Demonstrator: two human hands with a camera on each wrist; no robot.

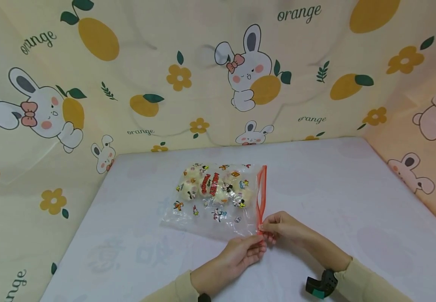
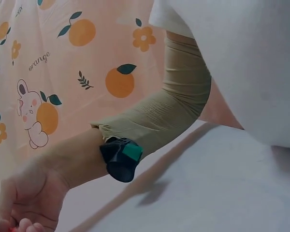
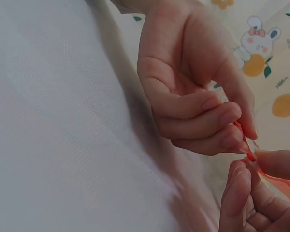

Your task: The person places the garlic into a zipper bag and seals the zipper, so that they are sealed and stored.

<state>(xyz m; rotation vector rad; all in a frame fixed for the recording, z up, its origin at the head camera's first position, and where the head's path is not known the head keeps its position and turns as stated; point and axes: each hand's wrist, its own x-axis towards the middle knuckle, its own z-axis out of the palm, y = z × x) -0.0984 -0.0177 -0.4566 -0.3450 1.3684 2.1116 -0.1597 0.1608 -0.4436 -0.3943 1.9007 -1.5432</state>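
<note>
A clear zip bag point(image 1: 199, 216) printed with small cartoon figures and red lettering lies on the table. Several pale, rounded things point(image 1: 193, 191) show through its plastic. Along the bag's right side runs a red zip strip point(image 1: 264, 184), its two edges parted toward the far half. My left hand point(image 1: 240, 255) pinches the near end of this strip between thumb and curled fingers. Just beyond it, my right hand point(image 1: 284, 226) pinches the strip too. In the right wrist view the red strip point(image 3: 280, 185) passes between both hands' fingertips.
A white cloth covers the table point(image 1: 338, 184). Behind it and at both sides hangs a curtain point(image 1: 199, 50) printed with rabbits, oranges and flowers. A black wrist device point(image 1: 321, 284) with a green patch sits by the right sleeve point(image 1: 369, 281).
</note>
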